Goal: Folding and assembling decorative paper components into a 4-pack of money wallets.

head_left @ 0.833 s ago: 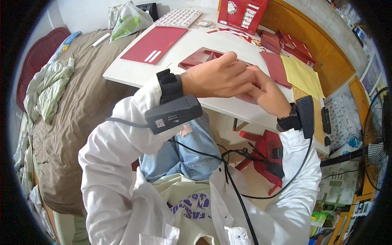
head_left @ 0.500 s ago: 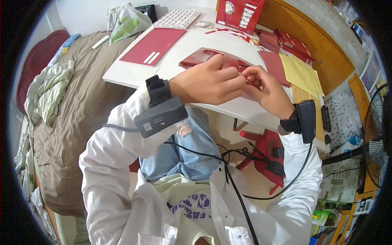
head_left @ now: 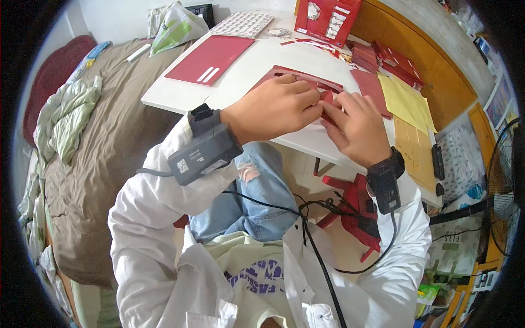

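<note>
Left hand (head_left: 279,106), knuckles up and fingers curled, reaches over the near part of a red cardboard folder (head_left: 309,76) on the white table (head_left: 262,60); its fingertips are mostly hidden, so whether they pinch cannot be told. A small red flap (head_left: 326,97) shows between the two hands. Right hand (head_left: 358,126) comes in from the other side, thumb held apart from the bent index finger with red card in the gap; whether it grips is unclear.

Across the room from the left, a brown-covered bed (head_left: 109,109) lies beside the table, with a white-and-green plastic bag (head_left: 178,30) near its far end. Next come a flat burgundy panel (head_left: 213,57) bearing two white strips, a patterned sheet (head_left: 243,24) beyond it, an upright red box (head_left: 324,30), loose paper strips (head_left: 328,49), a flat red card (head_left: 372,93), a pile of red cardboard (head_left: 396,63) and a yellow sheet (head_left: 407,104).

As a judgement, work on the folder is partway: its flap appears raised, so the shaping seems unfinished. The burgundy panel lies flat, touched by neither hand, apparently not begun; the loose strips suggest some trimming or peeling is done, and the pile may be completed pieces.
</note>
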